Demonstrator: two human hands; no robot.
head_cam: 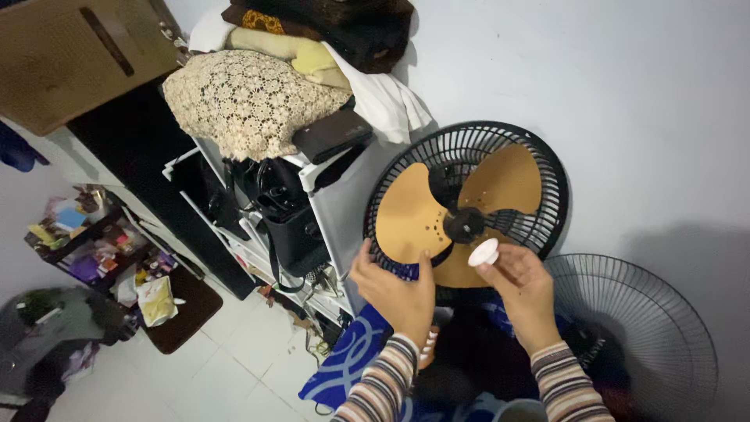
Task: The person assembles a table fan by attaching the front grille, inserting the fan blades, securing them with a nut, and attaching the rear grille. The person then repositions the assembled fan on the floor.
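White wall behind a fan (466,205) with amber blades. Left hand (397,291) open, flat against the lower blade (409,220). Right hand (522,287) pinches a white cap (483,252) just below the hub.

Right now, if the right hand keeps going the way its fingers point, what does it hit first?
Probably the black hub of the orange fan blades: the right hand holds a small white cap just short of it. Depth is uncertain.

White round cap (483,252) (small) before amber fan blade (453,215) hub.
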